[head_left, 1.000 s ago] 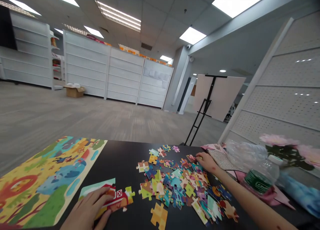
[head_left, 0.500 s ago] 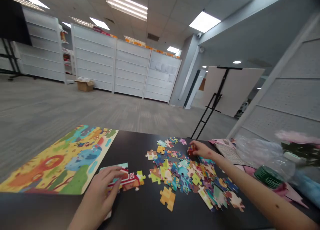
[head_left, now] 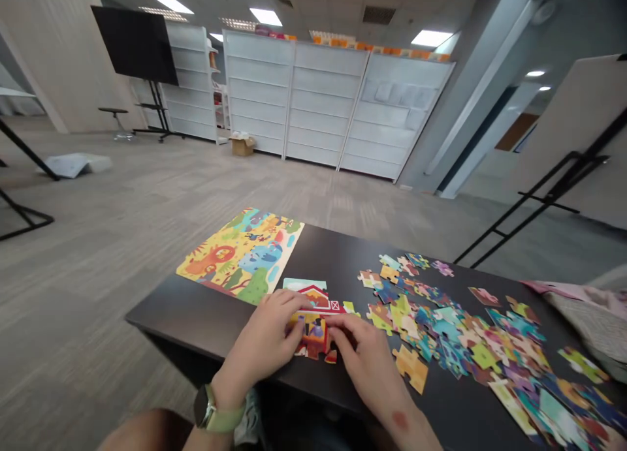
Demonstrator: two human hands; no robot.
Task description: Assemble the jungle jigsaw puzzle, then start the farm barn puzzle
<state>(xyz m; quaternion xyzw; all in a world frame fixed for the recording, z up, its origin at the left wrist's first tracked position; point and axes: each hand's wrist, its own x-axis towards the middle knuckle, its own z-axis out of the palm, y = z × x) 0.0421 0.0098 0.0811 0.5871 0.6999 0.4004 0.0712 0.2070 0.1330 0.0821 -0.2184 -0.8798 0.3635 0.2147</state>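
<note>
Close to the table's front edge, both hands meet over a partly joined jigsaw with a red barn (head_left: 319, 299) on it. A puzzle piece (head_left: 314, 329) in yellow, purple and red sits between them, low on the barn picture. My left hand (head_left: 270, 330) has its thumb and fingers closed on the left side of this piece. On its right side, my right hand (head_left: 365, 348) grips the red edge with thumb and fingertips. My fingers hide part of the joined pieces. A loose orange piece (head_left: 410, 367) lies just right of my right hand.
Many loose puzzle pieces (head_left: 448, 333) spread over the right of the black table (head_left: 337, 248). An animal picture board (head_left: 245, 252) lies at the left. A pink and grey cloth item (head_left: 578, 314) is at the far right. An easel (head_left: 553, 193) stands beyond.
My right hand has left the loose pieces and come across to the barn jigsaw beside my left hand, carrying a red-edged piece. The camera view has turned left and down.
</note>
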